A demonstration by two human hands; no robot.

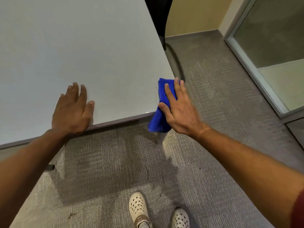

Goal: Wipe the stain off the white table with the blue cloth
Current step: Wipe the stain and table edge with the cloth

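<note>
At frame centre-right, a flat right hand (178,109) presses the blue cloth (162,104) over the white table (82,46) corner; the left hand (73,109) rests open; no stain is visible.

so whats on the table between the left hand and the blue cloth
Nothing: in the head view, only bare white table lies between the left hand and the blue cloth.

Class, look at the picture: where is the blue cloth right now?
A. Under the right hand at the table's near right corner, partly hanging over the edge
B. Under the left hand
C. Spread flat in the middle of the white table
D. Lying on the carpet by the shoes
A: the blue cloth sits under the right hand at the corner of the white table, its lower part drooping past the edge; the left hand lies flat on bare tabletop.
</note>
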